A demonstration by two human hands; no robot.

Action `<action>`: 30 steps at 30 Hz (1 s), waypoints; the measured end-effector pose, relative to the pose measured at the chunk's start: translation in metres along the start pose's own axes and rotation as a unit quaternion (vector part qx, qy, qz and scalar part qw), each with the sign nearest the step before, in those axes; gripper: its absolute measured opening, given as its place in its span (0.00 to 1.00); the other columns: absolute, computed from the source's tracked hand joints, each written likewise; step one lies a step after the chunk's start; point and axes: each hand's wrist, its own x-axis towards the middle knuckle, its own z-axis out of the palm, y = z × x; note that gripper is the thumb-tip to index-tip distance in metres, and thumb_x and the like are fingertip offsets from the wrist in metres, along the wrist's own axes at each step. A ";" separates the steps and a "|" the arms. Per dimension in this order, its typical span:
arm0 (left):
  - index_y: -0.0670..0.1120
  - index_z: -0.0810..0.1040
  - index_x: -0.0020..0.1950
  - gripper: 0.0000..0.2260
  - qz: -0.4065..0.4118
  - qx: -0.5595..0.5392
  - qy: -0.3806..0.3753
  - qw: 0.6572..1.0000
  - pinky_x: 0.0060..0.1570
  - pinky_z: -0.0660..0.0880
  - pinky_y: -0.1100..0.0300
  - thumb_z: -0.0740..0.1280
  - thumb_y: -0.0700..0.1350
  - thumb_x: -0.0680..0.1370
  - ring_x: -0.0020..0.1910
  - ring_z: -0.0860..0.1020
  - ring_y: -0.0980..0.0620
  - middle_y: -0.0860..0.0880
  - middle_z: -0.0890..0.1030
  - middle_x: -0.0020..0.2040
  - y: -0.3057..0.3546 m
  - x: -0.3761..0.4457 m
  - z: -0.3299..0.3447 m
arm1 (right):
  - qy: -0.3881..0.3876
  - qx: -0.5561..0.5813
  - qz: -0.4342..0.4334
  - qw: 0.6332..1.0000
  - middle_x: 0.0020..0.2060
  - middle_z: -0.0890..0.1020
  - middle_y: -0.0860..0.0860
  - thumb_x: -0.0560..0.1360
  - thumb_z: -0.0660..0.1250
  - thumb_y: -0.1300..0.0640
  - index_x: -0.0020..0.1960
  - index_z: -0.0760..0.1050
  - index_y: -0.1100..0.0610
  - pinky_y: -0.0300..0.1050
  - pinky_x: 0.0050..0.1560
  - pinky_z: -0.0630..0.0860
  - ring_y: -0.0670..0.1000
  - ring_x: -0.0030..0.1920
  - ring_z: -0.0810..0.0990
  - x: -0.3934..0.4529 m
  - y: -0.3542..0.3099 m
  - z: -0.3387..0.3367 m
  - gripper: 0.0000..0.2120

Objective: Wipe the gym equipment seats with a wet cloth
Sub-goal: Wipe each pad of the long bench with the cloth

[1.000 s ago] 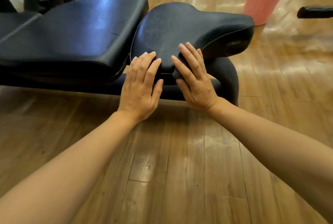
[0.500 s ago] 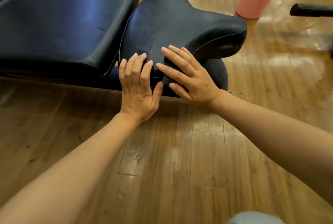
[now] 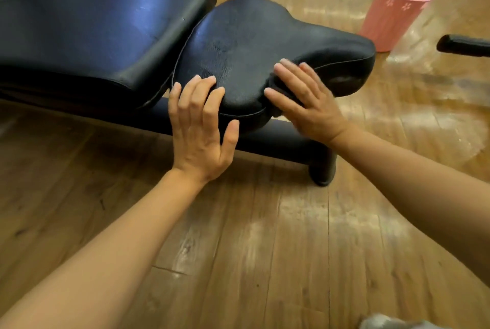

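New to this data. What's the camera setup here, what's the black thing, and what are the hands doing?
There is no robot, and the single camera sits on the person's head, looking forward and down at their bare arms. The black thing is a padded gym bench: a small seat pad beside a longer back pad, standing on a wooden floor. The left hand rests flat on the seat's near edge. The right hand presses a dark cloth against the seat with straight fingers. A pink bin stands behind.

Black seat [image 3: 254,45]; dark cloth [image 3: 275,90] on its edge.
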 end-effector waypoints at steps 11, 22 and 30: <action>0.39 0.64 0.68 0.19 -0.065 0.072 -0.001 0.995 0.73 0.57 0.39 0.51 0.51 0.84 0.72 0.64 0.37 0.36 0.68 0.69 0.030 0.001 0.002 | 0.122 0.145 0.202 0.961 0.73 0.62 0.60 0.85 0.48 0.53 0.73 0.62 0.62 0.57 0.78 0.48 0.61 0.76 0.59 0.015 -0.052 0.022 0.20; 0.40 0.67 0.68 0.17 -0.018 0.101 -0.016 0.995 0.75 0.56 0.44 0.53 0.48 0.83 0.71 0.67 0.39 0.38 0.71 0.69 0.044 0.010 0.006 | 0.080 -0.124 0.000 0.989 0.76 0.66 0.55 0.80 0.67 0.64 0.76 0.66 0.60 0.55 0.77 0.57 0.61 0.75 0.66 -0.040 0.044 0.000 0.25; 0.40 0.66 0.68 0.17 -0.022 0.095 -0.014 0.995 0.73 0.59 0.41 0.54 0.47 0.83 0.71 0.67 0.38 0.37 0.72 0.68 0.046 0.008 0.003 | 0.117 0.087 0.148 0.978 0.72 0.66 0.59 0.85 0.54 0.60 0.73 0.63 0.62 0.55 0.78 0.49 0.65 0.72 0.64 0.007 -0.036 0.027 0.18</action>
